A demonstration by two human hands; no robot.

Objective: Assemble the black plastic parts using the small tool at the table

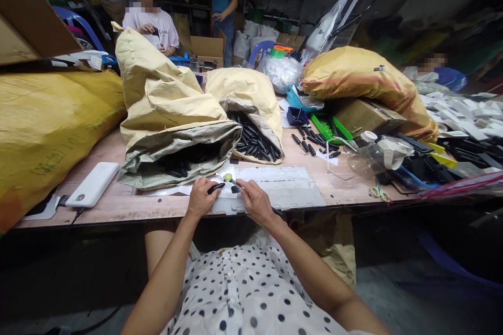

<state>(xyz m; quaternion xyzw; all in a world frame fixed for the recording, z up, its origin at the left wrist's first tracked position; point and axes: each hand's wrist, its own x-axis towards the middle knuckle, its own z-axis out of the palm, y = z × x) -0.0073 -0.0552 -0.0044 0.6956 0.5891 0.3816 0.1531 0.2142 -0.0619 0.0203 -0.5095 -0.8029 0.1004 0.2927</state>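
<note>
My left hand [201, 197] is closed on a slim black tubular piece [216, 187], which points toward my right hand. Between finger and thumb, my right hand [255, 202] grips a thin tool with a round yellow-green end [228, 177]; its exact kind is too small to tell. A small black bit [234, 189] shows beside the right fingertips. Both hands are close together over a grey-white board [283, 188] at the table's front edge. Just beyond them, an open paper-covered sack [168, 99] and a second sack [245, 86] lie with many black pieces inside.
A white power bank [93, 185] lies left, beside a big yellow sack [51, 131]. To the right are loose black pieces [310, 138], a green tray [328, 128], a clear plastic jar [369, 157] and scissors [379, 193]. Two people [151, 26] are behind the table, another far right.
</note>
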